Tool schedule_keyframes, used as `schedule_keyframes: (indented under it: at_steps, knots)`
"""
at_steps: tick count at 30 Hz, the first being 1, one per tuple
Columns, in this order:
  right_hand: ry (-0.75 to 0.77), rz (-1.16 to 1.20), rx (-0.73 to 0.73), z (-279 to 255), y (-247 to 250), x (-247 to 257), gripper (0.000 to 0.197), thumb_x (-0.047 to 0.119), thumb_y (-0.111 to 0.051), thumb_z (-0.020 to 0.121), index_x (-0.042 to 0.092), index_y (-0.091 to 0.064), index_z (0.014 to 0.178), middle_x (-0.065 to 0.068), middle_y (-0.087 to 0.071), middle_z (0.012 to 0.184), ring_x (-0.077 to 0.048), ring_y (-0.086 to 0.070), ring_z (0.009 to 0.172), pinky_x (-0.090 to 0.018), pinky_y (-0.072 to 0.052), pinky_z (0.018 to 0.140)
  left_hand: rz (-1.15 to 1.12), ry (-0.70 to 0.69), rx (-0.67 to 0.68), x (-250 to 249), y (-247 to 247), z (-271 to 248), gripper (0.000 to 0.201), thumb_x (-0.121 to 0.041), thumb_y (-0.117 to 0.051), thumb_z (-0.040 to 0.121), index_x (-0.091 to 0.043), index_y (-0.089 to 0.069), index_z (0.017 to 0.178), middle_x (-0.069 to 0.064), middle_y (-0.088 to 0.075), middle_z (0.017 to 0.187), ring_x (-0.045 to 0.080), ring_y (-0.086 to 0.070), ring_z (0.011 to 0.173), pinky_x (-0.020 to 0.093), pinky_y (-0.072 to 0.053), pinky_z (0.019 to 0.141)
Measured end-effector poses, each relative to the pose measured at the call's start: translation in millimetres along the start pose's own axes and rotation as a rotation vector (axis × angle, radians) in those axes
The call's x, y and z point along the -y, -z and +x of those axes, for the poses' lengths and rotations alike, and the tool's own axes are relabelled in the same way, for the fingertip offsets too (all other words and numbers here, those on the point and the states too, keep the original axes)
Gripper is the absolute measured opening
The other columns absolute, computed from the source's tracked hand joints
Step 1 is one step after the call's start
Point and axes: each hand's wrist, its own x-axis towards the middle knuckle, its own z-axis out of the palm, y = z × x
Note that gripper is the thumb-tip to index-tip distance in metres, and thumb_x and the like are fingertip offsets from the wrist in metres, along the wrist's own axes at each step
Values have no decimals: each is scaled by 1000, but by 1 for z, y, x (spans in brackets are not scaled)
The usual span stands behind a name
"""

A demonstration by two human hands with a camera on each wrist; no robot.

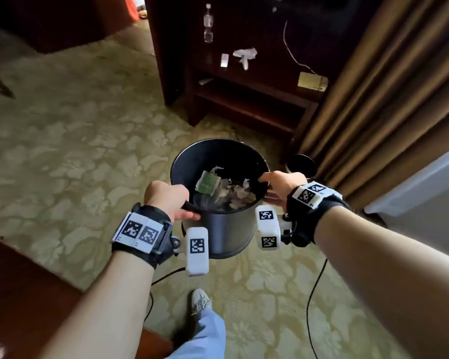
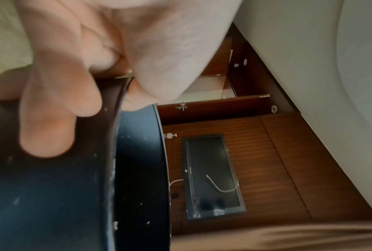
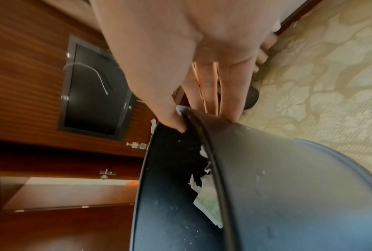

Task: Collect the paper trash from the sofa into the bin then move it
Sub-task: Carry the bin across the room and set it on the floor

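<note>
Patterned carpet [image 1: 75, 141] covers the room, with a dark wooden shelf unit [image 1: 244, 99] and brown curtain [image 1: 386, 99] ahead. Over the carpet, seemingly lifted, is the black bin [image 1: 226, 229], held at opposite rim edges: left hand [image 1: 170, 200] and right hand [image 1: 280, 186] each pinch it, thumb inside, fingers [image 3: 234, 95] outside. Such thin rim pinches could slip, tilting the bin and spilling its paper trash [image 1: 226, 191].
</note>
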Motion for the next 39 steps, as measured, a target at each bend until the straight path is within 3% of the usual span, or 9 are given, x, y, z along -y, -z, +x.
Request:
schedule_keyframes:
  at_steps: [8,15,20,22,25,30,33,35,39]
  knots:
    - [-31,-242,207,86,-115,100,32,26,-74,71,5,-69,95,-10,-73,91,-28,-73,67,-22,-49,40,-137,72,-211,-74,27,112,6,10,-49,76,4,-49,80,29,-62,91,45,-67,47,27,-50,39]
    - [-7,-318,367,140,-206,179,19,6,-70,76,-6,-66,90,-20,-70,82,-36,-71,63,-53,-61,63,-276,135,-340,-129,44,197,20,11,-50,77,7,-55,96,30,-62,103,46,-66,47,27,-51,37]
    - [79,-518,462,186,-260,245,10,9,-66,73,0,-64,76,-21,-69,67,-30,-65,48,-47,-61,64,-363,137,-434,-176,47,243,18,14,-50,79,8,-53,96,32,-62,99,40,-66,41,26,-49,34]
    - [116,-544,532,200,-290,276,10,9,-66,71,0,-65,75,-21,-70,68,-31,-68,52,-52,-60,66,-423,151,-469,-194,53,261,16,13,-49,81,7,-53,96,31,-62,98,37,-65,38,24,-49,33]
    - [163,-563,631,212,-338,310,10,7,-66,71,-1,-66,76,-23,-72,72,-33,-69,56,-43,-59,58,-494,180,-580,-214,70,286,9,11,-50,83,3,-51,81,27,-61,91,35,-63,35,26,-49,31]
    - [174,-557,734,217,-415,344,10,0,-63,73,-7,-66,80,-27,-70,74,-36,-68,55,-43,-58,51,-647,167,-689,-236,108,321,8,14,-55,80,6,-55,76,27,-61,81,38,-65,52,33,-53,34]
    - [193,-587,783,219,-482,351,13,0,-67,70,-8,-66,80,-25,-70,69,-38,-70,55,-46,-59,56,-696,185,-735,-236,141,353,10,16,-54,78,9,-56,70,27,-60,66,31,-63,40,36,-55,36]
    - [195,-624,818,219,-537,353,10,-1,-67,72,-9,-63,77,-23,-68,66,-37,-69,52,-50,-60,57,-738,233,-784,-232,174,385,9,16,-54,77,9,-56,74,27,-60,64,30,-62,34,36,-54,35]
    - [223,-725,844,217,-637,355,8,3,-65,76,-3,-60,74,-16,-64,64,-29,-64,45,-34,-53,46,-804,312,-841,-226,237,442,12,14,-55,79,8,-57,89,28,-62,69,34,-63,35,34,-52,34]
